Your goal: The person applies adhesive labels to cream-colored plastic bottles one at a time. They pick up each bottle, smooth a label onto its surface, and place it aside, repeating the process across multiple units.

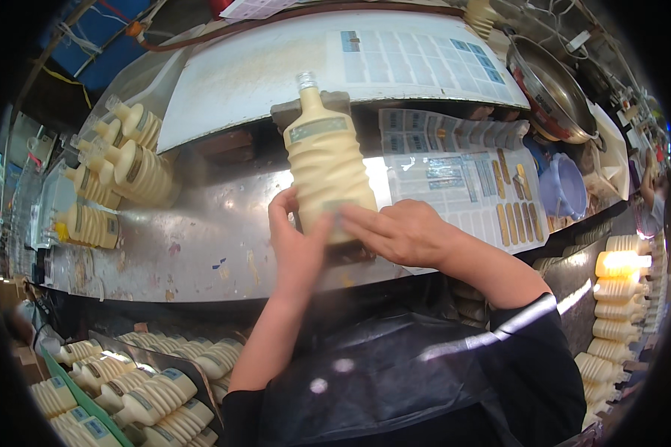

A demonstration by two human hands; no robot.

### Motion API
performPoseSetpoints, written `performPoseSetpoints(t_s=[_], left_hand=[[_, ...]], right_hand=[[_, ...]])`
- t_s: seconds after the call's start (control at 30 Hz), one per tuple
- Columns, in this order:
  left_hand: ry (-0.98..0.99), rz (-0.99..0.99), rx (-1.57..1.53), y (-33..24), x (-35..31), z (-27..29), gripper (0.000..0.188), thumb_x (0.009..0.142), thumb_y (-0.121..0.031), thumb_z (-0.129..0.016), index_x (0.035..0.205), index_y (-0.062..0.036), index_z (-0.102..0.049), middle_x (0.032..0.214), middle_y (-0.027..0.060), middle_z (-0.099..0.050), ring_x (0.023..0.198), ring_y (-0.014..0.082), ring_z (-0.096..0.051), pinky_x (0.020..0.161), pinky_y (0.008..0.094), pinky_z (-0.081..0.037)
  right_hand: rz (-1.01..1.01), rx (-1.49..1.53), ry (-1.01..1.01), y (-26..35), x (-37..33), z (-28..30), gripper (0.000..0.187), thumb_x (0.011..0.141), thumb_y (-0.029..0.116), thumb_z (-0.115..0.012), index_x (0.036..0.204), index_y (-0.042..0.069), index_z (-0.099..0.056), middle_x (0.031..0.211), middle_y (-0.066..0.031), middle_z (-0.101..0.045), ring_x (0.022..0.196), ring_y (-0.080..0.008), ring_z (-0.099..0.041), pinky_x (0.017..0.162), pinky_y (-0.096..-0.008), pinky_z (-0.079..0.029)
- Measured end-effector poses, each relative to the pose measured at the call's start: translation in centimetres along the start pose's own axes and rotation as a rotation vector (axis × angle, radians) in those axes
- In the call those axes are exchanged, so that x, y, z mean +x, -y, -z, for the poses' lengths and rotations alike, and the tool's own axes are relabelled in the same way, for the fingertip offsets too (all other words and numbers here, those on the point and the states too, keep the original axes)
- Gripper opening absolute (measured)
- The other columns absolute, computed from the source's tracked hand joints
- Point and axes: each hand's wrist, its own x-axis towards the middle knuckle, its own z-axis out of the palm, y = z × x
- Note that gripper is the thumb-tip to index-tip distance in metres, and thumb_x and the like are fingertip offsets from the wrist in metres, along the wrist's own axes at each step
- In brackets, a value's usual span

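Note:
A cream bottle [329, 160] with wavy ribs and a clear neck lies tilted back in front of me, its neck pointing away over a dark rest [283, 115]. A blue-grey label [320, 130] runs across its shoulder. My left hand [298, 235] holds the bottle's lower left side, fingers behind and thumb across the front. My right hand [399, 232] lays its stretched fingers on the lower front, over a small blue-grey label [332, 209] that is partly covered and blurred.
Several similar bottles [138, 167] stand at the table's left. Label sheets [443, 175], gold strips [518, 223] and a lavender bucket [562, 186] are on the right. A white board [238, 74] rises behind; crates of bottles [153, 395] lie below left, stacked bottles [615, 309] at right.

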Motion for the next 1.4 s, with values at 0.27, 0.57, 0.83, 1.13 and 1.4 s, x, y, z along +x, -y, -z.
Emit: performPoseSetpoints(t_s=[0.27,0.57,0.83,1.13,1.4], left_hand=[[-0.002,-0.003,-0.377,0.8,-1.0,-0.6,0.065,0.094,-0.015,-0.068,0.148,-0.0004,-0.037,0.141,0.0165,-0.045,0.134,0.0262,-0.043,0.117,0.0410,-0.035],[-0.020,0.013,-0.271,0.5,-0.9,-0.8,0.075,0.088,-0.010,-0.079,0.150,-0.0045,-0.037,0.137,0.0113,-0.049,0.128,0.0213,-0.047,0.114,0.0381,-0.036],[-0.013,0.024,-0.273,0.2,-0.8,-0.5,0.075,0.082,-0.010,-0.079,0.146,0.0002,-0.041,0.140,0.0175,-0.049,0.134,0.0270,-0.047,0.114,0.0414,-0.039],[-0.013,0.043,-0.312,0.1,-0.8,-0.5,0.074,0.084,-0.008,-0.077,0.147,0.0005,-0.040,0.141,0.0169,-0.049,0.135,0.0266,-0.046,0.115,0.0410,-0.038],[0.020,-0.032,-0.349,1.7,-1.1,-0.8,0.074,0.089,-0.010,-0.071,0.152,0.0004,-0.034,0.147,0.0155,-0.042,0.140,0.0269,-0.041,0.118,0.0419,-0.035]], right_hand=[[-0.601,0.452,-0.206,0.3,-1.7,-0.9,0.040,0.091,0.024,-0.072,0.124,0.005,-0.060,0.088,-0.0066,-0.065,0.067,-0.0187,-0.060,0.062,-0.0331,-0.050],[-1.049,0.898,-0.142,0.8,0.8,-2.9,0.063,0.081,0.029,-0.083,0.129,-0.001,-0.054,0.082,0.0032,-0.050,0.074,-0.0058,-0.051,0.067,-0.0236,-0.046],[-1.058,0.880,-0.110,0.7,0.6,-2.8,0.074,0.077,0.037,-0.085,0.131,-0.004,-0.055,0.093,-0.0119,-0.066,0.084,-0.0195,-0.066,0.076,-0.0335,-0.055],[-1.028,0.870,-0.122,0.7,0.3,-3.0,0.073,0.079,0.036,-0.084,0.133,-0.003,-0.055,0.090,-0.0101,-0.065,0.083,-0.0190,-0.065,0.076,-0.0343,-0.054],[-1.037,0.865,-0.074,1.7,1.2,-1.6,0.067,0.082,0.032,-0.081,0.135,-0.001,-0.058,0.093,-0.0131,-0.071,0.084,-0.0219,-0.071,0.078,-0.0352,-0.056]])
